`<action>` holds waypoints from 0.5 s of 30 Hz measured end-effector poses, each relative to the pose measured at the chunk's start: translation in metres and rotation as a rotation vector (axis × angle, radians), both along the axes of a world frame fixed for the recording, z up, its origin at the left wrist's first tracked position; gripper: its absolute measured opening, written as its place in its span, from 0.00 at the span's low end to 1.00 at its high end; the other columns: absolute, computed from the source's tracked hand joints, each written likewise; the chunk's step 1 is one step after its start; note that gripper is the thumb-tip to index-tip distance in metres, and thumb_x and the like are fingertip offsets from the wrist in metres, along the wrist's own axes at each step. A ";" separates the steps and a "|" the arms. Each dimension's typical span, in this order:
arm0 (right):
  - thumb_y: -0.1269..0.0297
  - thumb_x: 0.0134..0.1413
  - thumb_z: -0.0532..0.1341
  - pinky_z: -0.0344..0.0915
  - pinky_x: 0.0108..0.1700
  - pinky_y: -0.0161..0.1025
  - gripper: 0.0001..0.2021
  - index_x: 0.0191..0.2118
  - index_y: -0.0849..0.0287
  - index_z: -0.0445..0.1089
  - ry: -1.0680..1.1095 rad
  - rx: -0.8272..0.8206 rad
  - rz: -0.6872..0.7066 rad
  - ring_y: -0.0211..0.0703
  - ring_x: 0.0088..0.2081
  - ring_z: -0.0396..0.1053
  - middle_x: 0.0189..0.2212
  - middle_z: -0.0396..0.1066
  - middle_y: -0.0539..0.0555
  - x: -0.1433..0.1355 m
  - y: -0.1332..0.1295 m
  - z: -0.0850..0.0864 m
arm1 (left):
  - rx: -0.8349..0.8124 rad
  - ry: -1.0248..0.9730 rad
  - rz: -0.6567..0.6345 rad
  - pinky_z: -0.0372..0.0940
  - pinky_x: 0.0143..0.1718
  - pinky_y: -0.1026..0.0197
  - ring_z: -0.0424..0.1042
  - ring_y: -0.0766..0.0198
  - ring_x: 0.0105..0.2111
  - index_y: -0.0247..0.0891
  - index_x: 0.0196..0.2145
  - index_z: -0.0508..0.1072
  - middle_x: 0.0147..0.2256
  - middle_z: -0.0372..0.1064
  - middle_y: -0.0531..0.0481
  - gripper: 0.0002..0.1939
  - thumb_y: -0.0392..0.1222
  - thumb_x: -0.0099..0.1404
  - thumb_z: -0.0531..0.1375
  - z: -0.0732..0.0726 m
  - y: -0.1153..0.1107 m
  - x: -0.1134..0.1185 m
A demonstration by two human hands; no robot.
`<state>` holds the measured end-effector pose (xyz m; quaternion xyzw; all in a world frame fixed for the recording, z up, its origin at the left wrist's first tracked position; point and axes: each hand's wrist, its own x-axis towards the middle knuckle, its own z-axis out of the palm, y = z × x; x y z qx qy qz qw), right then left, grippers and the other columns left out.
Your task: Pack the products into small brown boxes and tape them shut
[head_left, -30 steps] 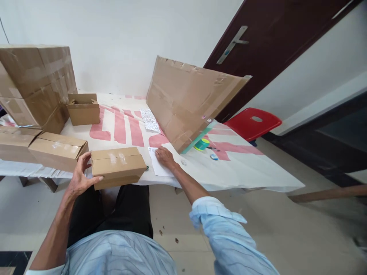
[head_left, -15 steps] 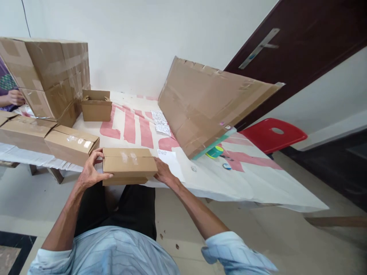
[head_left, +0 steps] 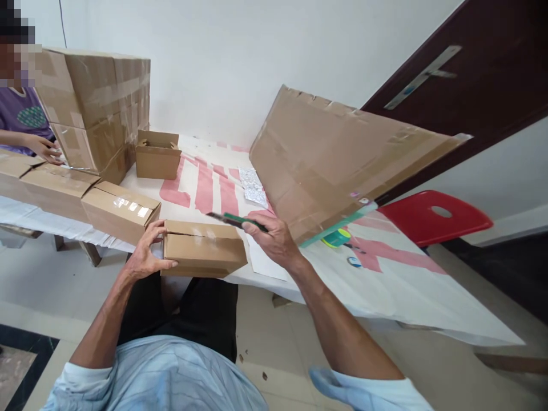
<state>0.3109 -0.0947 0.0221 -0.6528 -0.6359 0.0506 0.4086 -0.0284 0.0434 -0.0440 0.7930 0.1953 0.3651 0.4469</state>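
A closed brown cardboard box (head_left: pixel 205 257) sits at the table's front edge, with pieces of clear tape across its top seam. My left hand (head_left: pixel 148 251) grips the box's left end, thumb on the near side and fingers over the far top edge. Above the box's right end, my right hand (head_left: pixel 272 237) is closed around a green utility knife (head_left: pixel 233 219). The knife's dark tip points left, over the top of the box. Part of the knife's handle is hidden inside my fingers.
More closed boxes (head_left: pixel 122 208) line the table to the left, before a tall stack of taped cartons (head_left: pixel 98 108). An open box (head_left: pixel 158 162) stands behind. A large cardboard sheet (head_left: pixel 325 154) leans at right, near a tape roll (head_left: pixel 338 237) and red chair (head_left: pixel 436 217). A person (head_left: pixel 25 123) is at far left.
My right hand has left the box's right end and risen to the right, and the utility knife now shows in it. My left hand still grips the box. The view has shifted slightly.
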 end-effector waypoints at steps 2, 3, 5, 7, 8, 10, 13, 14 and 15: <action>0.49 0.70 0.61 0.65 0.37 0.40 0.17 0.37 0.56 0.79 -0.087 0.013 0.165 0.44 0.32 0.69 0.29 0.74 0.52 -0.018 -0.002 0.027 | 0.001 0.004 0.004 0.70 0.63 0.40 0.60 0.37 0.72 0.45 0.61 0.72 0.72 0.56 0.34 0.40 0.51 0.54 0.80 -0.001 -0.001 -0.001; 0.51 0.70 0.61 0.65 0.37 0.40 0.16 0.37 0.55 0.79 -0.136 0.007 0.218 0.43 0.32 0.69 0.29 0.74 0.52 -0.027 -0.002 0.038 | 0.000 0.003 0.006 0.70 0.63 0.40 0.60 0.36 0.72 0.45 0.61 0.72 0.72 0.56 0.34 0.40 0.52 0.54 0.80 -0.002 -0.002 -0.001; 0.54 0.71 0.60 0.65 0.36 0.40 0.15 0.37 0.55 0.80 -0.214 -0.022 0.281 0.42 0.30 0.69 0.29 0.75 0.51 -0.039 -0.001 0.052 | -0.004 -0.001 0.009 0.69 0.63 0.39 0.59 0.36 0.73 0.45 0.62 0.72 0.72 0.55 0.33 0.41 0.52 0.54 0.80 -0.003 -0.003 -0.002; 0.55 0.71 0.60 0.64 0.36 0.40 0.15 0.37 0.55 0.80 -0.278 -0.058 0.292 0.42 0.30 0.70 0.30 0.76 0.52 -0.044 0.002 0.059 | -0.012 -0.005 0.010 0.69 0.64 0.38 0.59 0.35 0.73 0.45 0.61 0.72 0.73 0.55 0.33 0.41 0.52 0.53 0.80 -0.004 -0.003 -0.002; 0.55 0.71 0.60 0.64 0.36 0.40 0.15 0.37 0.55 0.80 -0.307 -0.073 0.287 0.43 0.31 0.71 0.31 0.77 0.52 -0.044 0.004 0.061 | -0.017 -0.006 0.012 0.69 0.64 0.38 0.59 0.35 0.73 0.45 0.61 0.72 0.73 0.55 0.33 0.41 0.52 0.53 0.80 -0.005 -0.004 -0.002; 0.55 0.72 0.59 0.64 0.37 0.40 0.15 0.37 0.54 0.80 -0.372 -0.101 0.277 0.44 0.34 0.73 0.33 0.78 0.53 -0.043 0.008 0.063 | -0.026 -0.006 0.013 0.69 0.64 0.38 0.59 0.35 0.72 0.44 0.60 0.72 0.73 0.55 0.32 0.41 0.53 0.53 0.80 -0.005 -0.004 -0.001; 0.53 0.72 0.59 0.62 0.36 0.40 0.16 0.37 0.53 0.79 -0.492 -0.140 0.277 0.44 0.33 0.72 0.32 0.78 0.53 -0.042 0.016 0.066 | -0.022 -0.003 0.015 0.69 0.63 0.38 0.60 0.35 0.72 0.44 0.60 0.73 0.72 0.56 0.33 0.41 0.54 0.53 0.80 -0.004 -0.003 -0.001; 0.52 0.72 0.59 0.61 0.36 0.40 0.16 0.36 0.54 0.79 -0.530 -0.153 0.282 0.44 0.33 0.71 0.31 0.77 0.53 -0.042 0.019 0.067 | -0.016 -0.002 0.016 0.70 0.63 0.38 0.60 0.35 0.72 0.44 0.60 0.73 0.72 0.56 0.33 0.40 0.54 0.53 0.80 -0.004 -0.003 -0.001; 0.51 0.72 0.59 0.60 0.35 0.40 0.17 0.36 0.54 0.79 -0.563 -0.164 0.285 0.44 0.32 0.71 0.31 0.77 0.54 -0.041 0.022 0.068 | -0.008 0.001 0.017 0.70 0.63 0.38 0.60 0.35 0.71 0.44 0.59 0.73 0.71 0.57 0.33 0.40 0.54 0.53 0.80 -0.004 -0.002 -0.001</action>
